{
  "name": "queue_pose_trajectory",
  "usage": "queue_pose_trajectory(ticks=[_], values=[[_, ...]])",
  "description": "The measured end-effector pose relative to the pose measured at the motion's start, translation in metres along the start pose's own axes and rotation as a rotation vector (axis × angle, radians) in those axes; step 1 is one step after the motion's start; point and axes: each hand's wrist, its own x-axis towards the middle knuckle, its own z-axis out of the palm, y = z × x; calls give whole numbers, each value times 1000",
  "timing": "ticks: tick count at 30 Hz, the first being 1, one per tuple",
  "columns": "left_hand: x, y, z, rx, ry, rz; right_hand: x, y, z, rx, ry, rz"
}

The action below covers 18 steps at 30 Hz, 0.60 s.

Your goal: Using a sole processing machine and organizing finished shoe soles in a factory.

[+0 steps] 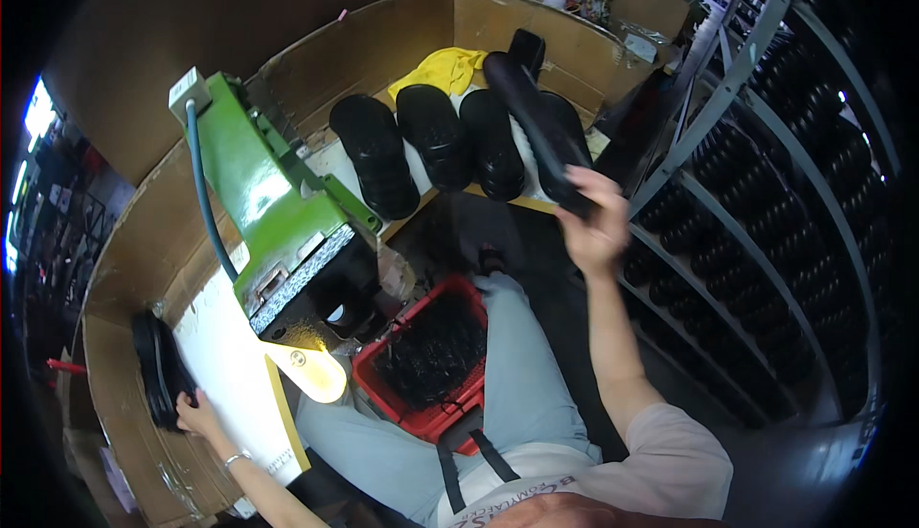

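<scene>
Here's the right hand (595, 222), fingers wrapped round the near end of a long black sole (536, 131), holding it up at a slant over the right of the row of black pieces (434, 135) on the far worktop (325, 159)! It juts out straight from that one-ended grip, so I'd call it light and fairly stiff, perhaps with rubbery give, hardly fragile; the smooth face might slip. The edges near mid-length look the steadiest hold. Over on the left, the left hand (199, 417) has fingertips at the near end of upright black soles (158, 370); whether they're pinching, I can't tell.
</scene>
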Motion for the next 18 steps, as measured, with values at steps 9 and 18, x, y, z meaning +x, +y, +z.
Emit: queue_pose_trajectory(ticks=[9, 18], values=[[-115, 73, -52, 86, -19, 172, -48, 101, 61, -327, -209, 151], [-222, 107, -123, -23, -13, 273, -140, -64, 101, 981, -555, 1294]])
